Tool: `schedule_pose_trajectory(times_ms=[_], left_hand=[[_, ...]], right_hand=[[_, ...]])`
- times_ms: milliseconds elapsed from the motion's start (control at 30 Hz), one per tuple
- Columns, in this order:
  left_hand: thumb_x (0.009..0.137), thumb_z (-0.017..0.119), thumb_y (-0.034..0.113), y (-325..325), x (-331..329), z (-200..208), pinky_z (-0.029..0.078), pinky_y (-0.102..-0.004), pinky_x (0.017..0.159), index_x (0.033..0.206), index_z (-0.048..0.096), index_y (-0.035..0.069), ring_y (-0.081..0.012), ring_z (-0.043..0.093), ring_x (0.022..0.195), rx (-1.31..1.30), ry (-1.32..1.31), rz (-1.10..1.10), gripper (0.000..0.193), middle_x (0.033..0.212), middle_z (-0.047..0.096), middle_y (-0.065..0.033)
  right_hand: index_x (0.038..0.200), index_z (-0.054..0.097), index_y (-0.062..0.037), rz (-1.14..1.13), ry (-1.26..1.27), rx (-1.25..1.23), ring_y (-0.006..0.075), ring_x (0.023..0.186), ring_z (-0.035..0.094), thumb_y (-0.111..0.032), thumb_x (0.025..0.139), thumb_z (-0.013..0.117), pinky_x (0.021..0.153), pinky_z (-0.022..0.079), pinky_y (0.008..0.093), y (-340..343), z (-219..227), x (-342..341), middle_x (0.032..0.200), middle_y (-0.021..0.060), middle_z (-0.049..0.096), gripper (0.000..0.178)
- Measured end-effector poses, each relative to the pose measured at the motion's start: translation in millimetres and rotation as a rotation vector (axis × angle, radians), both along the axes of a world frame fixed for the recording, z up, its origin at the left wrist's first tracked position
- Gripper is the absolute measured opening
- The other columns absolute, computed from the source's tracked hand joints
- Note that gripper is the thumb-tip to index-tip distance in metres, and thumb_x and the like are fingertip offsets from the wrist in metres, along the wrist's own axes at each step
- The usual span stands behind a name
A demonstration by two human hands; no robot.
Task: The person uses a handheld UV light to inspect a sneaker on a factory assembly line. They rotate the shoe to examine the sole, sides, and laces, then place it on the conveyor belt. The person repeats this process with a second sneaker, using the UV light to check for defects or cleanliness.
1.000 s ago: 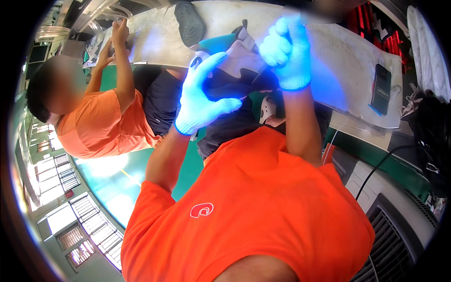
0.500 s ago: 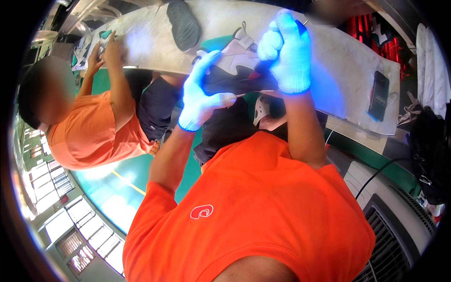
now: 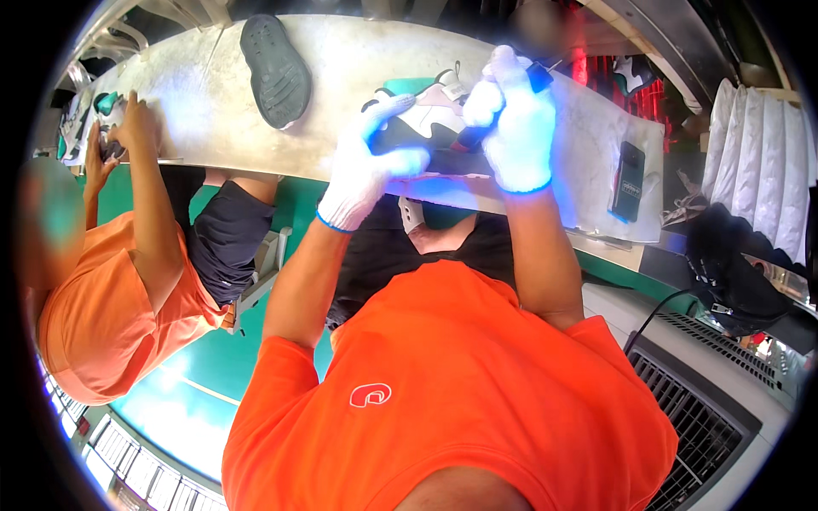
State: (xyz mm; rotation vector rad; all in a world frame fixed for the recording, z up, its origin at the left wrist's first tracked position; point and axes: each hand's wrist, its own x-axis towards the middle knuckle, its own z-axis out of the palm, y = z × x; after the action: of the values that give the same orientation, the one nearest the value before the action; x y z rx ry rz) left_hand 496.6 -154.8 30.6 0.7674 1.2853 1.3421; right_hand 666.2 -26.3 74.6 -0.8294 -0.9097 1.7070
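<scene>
Clock centre is the middle of my work; 12 o'clock points away from my body.

9 o'clock: a co-worker (image 3: 111, 298) in an orange shirt works with both hands on the worktable (image 3: 366, 47). Between 9 and 10, a grey sole-shaped piece (image 3: 277, 72) lies on the tabletop. Both sit farther left in my view than half a second ago, so my head has turned to the right; I do not read this as the items being moved.

7 to 8 o'clock: my gloved left hand (image 3: 365, 166). Thumb and fingers are spread, with the thumb tip toward 4. The gap between them has narrowed over the last second, the thumb having come up to the lower edge of the work. In my judgement this gives steadier support; I cannot tell how firmly the pads press.

Centre: the shoe (image 3: 430, 115), between my hands near the front edge of the worktable, dark underside toward 6, heel loop toward 1.

3 o'clock: my gloved right hand (image 3: 518, 128), beside the heel. Its fingers are curled tight around a dark tool (image 3: 539, 77), whose thin tip points toward 2. It sits lower in view than a second ago; I judge the heel to be the working area. Contact there is hidden by glare.

Between 3 and 4: a dark phone (image 3: 629, 181) lies well apart.
</scene>
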Motion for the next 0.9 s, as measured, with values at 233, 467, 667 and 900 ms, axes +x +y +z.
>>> schedule_pose_trajectory(times_ms=[233, 467, 667, 900], left_hand=[[0.084, 0.077, -0.009, 7, -5, -6, 0.061, -0.0294, 0.092, 0.151, 0.067, -0.003, -0.0158, 0.071, 0.103, -0.098, -0.211, 0.05, 0.068, 0.124, 0.071, -0.0096], [0.086, 0.081, -0.005, 2, -8, -12, 0.059, -0.0275, 0.089, 0.145, 0.072, -0.004, -0.0134, 0.069, 0.098, -0.058, -0.101, 0.056, 0.06, 0.115, 0.069, -0.0063], [0.087, 0.079, 0.0, 9, -32, -21, 0.057, -0.0292, 0.101, 0.159, 0.061, -0.003, -0.0149, 0.068, 0.116, -0.07, -0.086, -0.13, 0.074, 0.139, 0.068, -0.0082], [0.077, 0.092, 0.002, 1, -35, -18, 0.053, -0.0375, 0.117, 0.163, 0.055, -0.004, -0.0251, 0.061, 0.14, -0.057, -0.296, -0.148, 0.094, 0.156, 0.06, -0.0121]], right_hand=[[0.095, 0.063, -0.0083, -0.021, 0.29, -0.225, 0.013, 0.049, 0.045, -0.036, 0.11, 0.077, 0.049, 0.039, 0.0307, 13, -12, 7, 0.06, -0.0039, 0.044, 0.034], [0.094, 0.068, -0.0064, -0.165, 0.002, -0.029, 0.0153, 0.047, 0.054, -0.028, 0.107, 0.078, 0.048, 0.042, 0.0323, -3, -6, 3, 0.058, 0.0026, 0.057, 0.027], [0.079, 0.067, -0.0067, -0.279, -0.059, 0.036, 0.0172, 0.044, 0.056, -0.02, 0.104, 0.083, 0.046, 0.045, 0.0343, 1, 0, -20, 0.056, 0.0045, 0.061, 0.032], [0.082, 0.072, -0.0044, -0.299, -0.263, 0.105, 0.0152, 0.05, 0.059, -0.024, 0.108, 0.077, 0.052, 0.046, 0.0327, -18, 2, -11, 0.058, 0.004, 0.062, 0.033]])
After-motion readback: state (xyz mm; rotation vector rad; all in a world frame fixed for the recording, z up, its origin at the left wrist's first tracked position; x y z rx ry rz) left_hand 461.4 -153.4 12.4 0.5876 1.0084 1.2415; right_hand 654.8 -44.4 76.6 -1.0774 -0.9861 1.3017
